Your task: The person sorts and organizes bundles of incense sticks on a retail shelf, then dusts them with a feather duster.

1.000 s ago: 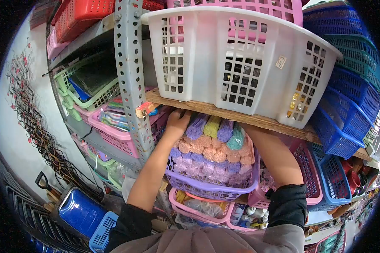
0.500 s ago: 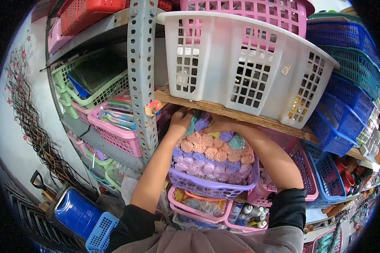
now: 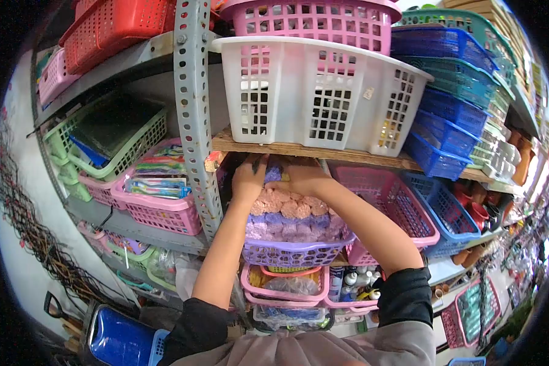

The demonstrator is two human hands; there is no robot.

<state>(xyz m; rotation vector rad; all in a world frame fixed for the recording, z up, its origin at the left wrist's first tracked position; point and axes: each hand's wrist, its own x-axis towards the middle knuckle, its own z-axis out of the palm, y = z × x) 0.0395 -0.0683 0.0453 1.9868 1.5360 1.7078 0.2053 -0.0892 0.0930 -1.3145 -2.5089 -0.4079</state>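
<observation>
A purple basket [image 3: 299, 253] sits under the wooden shelf board, heaped with rows of ruffled peach, blue-violet and lilac pieces [image 3: 296, 207]. My left hand [image 3: 250, 180] reaches to the upper left of the heap, its fingertips partly hidden in shadow beneath the board. At the top of the heap, my right hand [image 3: 302, 180] lies over the pieces, next to a small blue-violet piece [image 3: 274, 175] between the two hands. The right fingers are bent round toward the pieces, and what they hold, if anything, is hidden.
Just above the hands runs the wooden board [image 3: 323, 154], bearing a white basket [image 3: 287, 91]. A perforated metal post [image 3: 192, 116] stands to the left. Pink [image 3: 396, 207] and blue baskets [image 3: 448, 219] are at the right; a pink basket [image 3: 287, 299] is below.
The camera view has shifted, showing more of the shelves on the right and below. Both hands remain at the top of the heap, the right one now lower over the pieces.
</observation>
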